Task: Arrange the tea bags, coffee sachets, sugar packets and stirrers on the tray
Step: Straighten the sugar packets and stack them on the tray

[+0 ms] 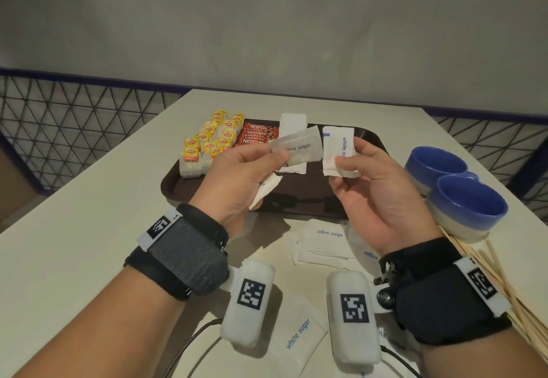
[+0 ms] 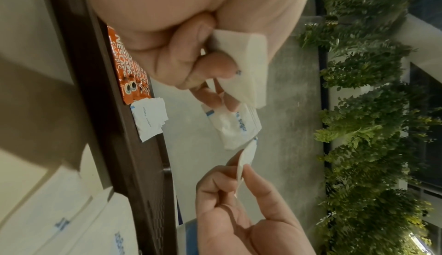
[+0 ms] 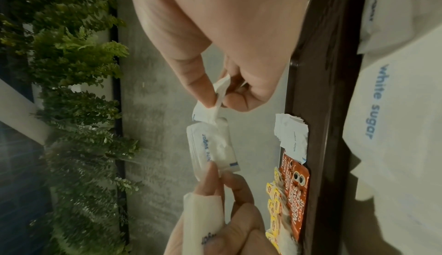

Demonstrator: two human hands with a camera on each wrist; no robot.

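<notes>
Both hands raised above the near edge of a dark brown tray [image 1: 178, 188] on the pale table [image 1: 89, 229]. Left hand [image 1: 237, 182]: fingers [image 2: 210, 64] pinching a white sugar packet [image 1: 299, 148] held roughly level, with another packet [image 1: 265, 189] tucked under the curled lower fingers against the palm. Right hand [image 1: 376, 191]: thumb and fingers [image 3: 201, 91] pinching a second white sugar packet [image 1: 339, 152] held upright, just beside the left one, corners almost touching.

On the tray, from left: yellow-tagged tea bags [image 1: 207, 143] in rows, red coffee sachets [image 1: 258, 136] overlapped beside them, then a small stack of sugar packets [image 1: 292, 124] partly hidden behind the raised ones.

On the table in front of the tray, loose sugar packets [image 1: 320, 244] scattered beneath the wrists. At the right, two blue bowls [image 1: 462, 199] touching each other, and wooden stirrers [image 1: 501, 277] lying in a bundle near the right wrist.
</notes>
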